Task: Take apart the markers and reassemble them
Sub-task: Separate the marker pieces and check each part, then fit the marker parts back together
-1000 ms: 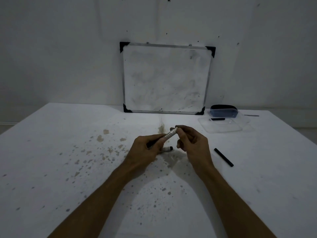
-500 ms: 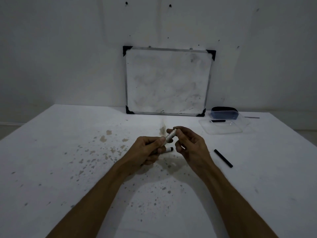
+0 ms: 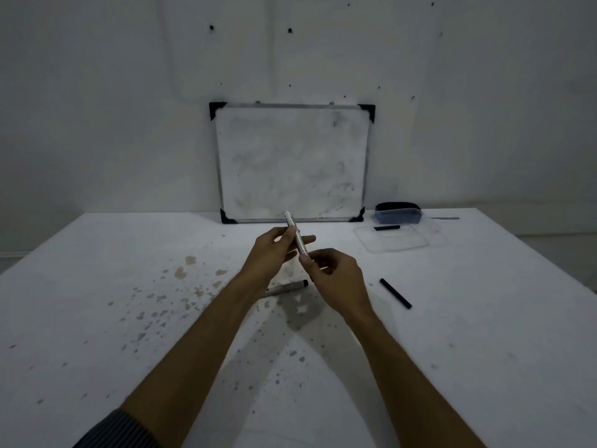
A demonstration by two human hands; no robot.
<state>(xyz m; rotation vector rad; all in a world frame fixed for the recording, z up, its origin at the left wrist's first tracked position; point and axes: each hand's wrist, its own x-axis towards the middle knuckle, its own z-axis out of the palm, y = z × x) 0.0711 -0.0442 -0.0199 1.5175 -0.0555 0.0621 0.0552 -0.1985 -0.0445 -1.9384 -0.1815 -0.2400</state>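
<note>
Hands meet above the stained table (image 3: 97, 286): left hand (image 3: 274, 253) grips a silvery marker barrel (image 3: 295, 234) nearly upright, right hand (image 3: 336, 279) pinches its lower end. Second marker (image 3: 286, 287) lies beneath; black cap (image 3: 395, 293) right; whiteboard (image 3: 290, 163) and clear tray (image 3: 394, 242) behind

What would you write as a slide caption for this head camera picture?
Both hands, left hand and right hand, hold a marker barrel above a stained table, a whiteboard leaning behind.

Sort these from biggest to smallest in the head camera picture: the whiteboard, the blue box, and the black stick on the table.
1. Whiteboard, by far the biggest.
2. Blue box.
3. Black stick, thinnest; it looks nearly as long as the box, but it lies nearer the camera.
</note>
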